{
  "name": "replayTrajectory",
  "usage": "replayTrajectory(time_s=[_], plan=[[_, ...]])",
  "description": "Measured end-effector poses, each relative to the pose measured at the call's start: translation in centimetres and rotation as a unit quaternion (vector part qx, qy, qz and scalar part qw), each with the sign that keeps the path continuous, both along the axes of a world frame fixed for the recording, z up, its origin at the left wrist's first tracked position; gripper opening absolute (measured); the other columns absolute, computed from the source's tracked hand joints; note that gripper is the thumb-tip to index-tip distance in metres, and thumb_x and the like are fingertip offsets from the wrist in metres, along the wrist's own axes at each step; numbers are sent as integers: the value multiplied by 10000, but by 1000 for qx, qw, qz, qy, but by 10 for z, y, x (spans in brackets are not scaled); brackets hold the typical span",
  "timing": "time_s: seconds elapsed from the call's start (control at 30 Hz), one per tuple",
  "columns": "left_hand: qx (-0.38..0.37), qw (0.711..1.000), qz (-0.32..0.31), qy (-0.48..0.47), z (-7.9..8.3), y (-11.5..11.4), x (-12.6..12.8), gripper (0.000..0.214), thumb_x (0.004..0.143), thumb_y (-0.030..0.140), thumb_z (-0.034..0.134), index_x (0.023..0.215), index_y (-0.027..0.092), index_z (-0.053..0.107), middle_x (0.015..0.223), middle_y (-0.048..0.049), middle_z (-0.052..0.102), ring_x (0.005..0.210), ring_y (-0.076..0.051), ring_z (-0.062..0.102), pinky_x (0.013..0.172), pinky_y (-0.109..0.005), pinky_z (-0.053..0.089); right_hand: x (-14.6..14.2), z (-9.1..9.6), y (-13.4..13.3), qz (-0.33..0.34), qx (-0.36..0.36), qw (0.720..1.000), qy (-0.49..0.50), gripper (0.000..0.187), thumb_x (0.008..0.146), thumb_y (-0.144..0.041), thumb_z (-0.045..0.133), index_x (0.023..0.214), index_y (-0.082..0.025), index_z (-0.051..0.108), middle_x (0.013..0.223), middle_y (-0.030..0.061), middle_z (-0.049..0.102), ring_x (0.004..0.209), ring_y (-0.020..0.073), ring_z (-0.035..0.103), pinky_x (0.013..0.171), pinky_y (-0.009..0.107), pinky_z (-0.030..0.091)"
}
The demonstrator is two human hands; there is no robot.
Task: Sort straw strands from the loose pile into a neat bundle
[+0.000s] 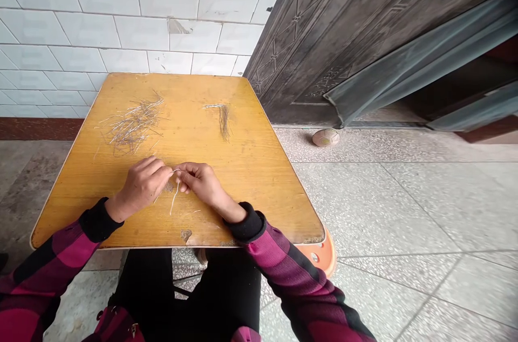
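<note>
My left hand [141, 185] and my right hand [201, 182] meet over the near middle of a small wooden table [259, 180]. Both are closed in a pinch on thin pale strands [175, 197] that hang down between them toward the table. A loose scattered pile of thin strands [133, 122] lies at the far left of the table. A smaller, tidier bundle of strands [224, 120] lies at the far middle.
A white tiled wall stands behind the table. A dark metal door [364, 34] leans open at the right. A small ball [326, 137] lies on the stone floor by the door. An orange plastic stool edge [324, 255] shows under the table's near right corner.
</note>
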State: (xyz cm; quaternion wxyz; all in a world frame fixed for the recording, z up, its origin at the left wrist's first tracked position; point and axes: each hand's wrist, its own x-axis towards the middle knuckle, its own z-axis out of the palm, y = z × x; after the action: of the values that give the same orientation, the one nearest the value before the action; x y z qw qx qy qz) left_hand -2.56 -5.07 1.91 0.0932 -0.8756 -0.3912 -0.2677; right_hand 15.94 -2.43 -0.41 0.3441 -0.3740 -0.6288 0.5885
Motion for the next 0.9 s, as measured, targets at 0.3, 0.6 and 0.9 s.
replayTrajectory(time_s=[0.3,0.6,0.9], plan=[[6,1000,11,10,1,4,-3,206,916,201,496,743,183,606,672,-36,553,691,-180,472,650,-322,344,7,14,-7,23,237,963,-126,266,919,-211,474,1039,-204,711,687,19,620,755,171,599,737,291,448],[50,999,18,-1,7,9,-15,188,888,169,520,718,188,599,631,-16,537,657,-172,457,637,-325,335,18,19,1,-34,189,972,-139,201,901,-228,491,828,-155,664,549,-27,544,531,106,507,568,223,386],[-158,977,-34,-139,10,13,-24,203,880,228,547,712,163,641,651,-12,573,628,-133,517,609,-270,383,30,24,9,-22,198,971,-133,185,882,-227,518,847,-133,674,572,-31,551,506,78,475,541,204,369]])
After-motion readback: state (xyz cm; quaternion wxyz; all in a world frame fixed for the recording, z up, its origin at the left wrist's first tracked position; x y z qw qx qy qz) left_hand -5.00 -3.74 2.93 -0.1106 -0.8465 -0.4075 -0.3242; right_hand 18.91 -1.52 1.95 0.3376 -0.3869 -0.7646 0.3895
